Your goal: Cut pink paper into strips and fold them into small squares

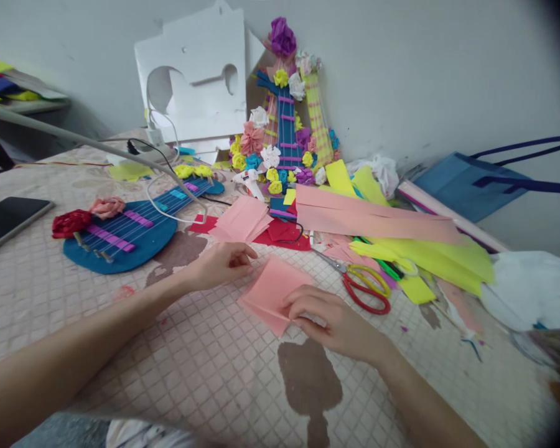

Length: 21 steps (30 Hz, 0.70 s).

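A square of pink crepe-like paper (273, 286) lies in front of me, its lower edge slightly lifted. My right hand (331, 317) pinches that paper at its right side between thumb and fingers. Just beyond the sheet's left corner is my left hand (226, 264), fingers loosely curled and apart from the thumb, with nothing visible in them. Behind it rests a stack of pink paper squares (242, 219), partly over red paper (284, 236). Scissors (366, 286) with red and yellow handles lie right of the sheet.
A blue paper guitar (121, 239) with flowers lies at left, near a phone (12, 221). Decorated guitars (287, 124) lean on the wall beside a glue gun (249, 182). Long pink strips (368, 214) and yellow paper (443, 264) spread right. A cable (98, 149) crosses the left.
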### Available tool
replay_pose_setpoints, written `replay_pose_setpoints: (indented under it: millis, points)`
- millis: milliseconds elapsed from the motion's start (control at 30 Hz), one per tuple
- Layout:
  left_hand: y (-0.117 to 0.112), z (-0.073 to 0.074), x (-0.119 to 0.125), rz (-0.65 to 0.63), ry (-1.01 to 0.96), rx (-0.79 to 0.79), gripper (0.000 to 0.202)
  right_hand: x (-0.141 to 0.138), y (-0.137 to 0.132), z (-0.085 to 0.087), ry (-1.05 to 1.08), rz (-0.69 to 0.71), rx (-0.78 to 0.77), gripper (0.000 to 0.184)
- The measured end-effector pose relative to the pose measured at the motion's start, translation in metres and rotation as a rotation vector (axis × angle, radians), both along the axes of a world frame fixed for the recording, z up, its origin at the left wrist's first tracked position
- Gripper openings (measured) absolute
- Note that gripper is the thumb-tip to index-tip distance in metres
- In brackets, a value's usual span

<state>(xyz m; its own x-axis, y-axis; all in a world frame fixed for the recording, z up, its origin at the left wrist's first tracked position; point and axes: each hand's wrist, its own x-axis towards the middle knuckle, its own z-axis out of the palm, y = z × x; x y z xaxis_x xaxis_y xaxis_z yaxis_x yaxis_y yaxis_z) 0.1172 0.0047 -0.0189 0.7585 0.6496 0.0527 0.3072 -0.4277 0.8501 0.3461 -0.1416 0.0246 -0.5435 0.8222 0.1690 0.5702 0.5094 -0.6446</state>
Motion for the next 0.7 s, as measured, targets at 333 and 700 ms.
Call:
replay_pose_setpoints:
  millis: [333,700]
  points:
    - [-0.006,0.010,0.001,-0.003,-0.018,-0.077,0.026,0.013,0.003,-0.007,0.180,-0.146,-0.088,0.007]
    - [-0.029,0.026,-0.002,0.012,0.038,0.180,0.012,0.021,0.008,-0.016,0.435,-0.558,-0.180,0.014]
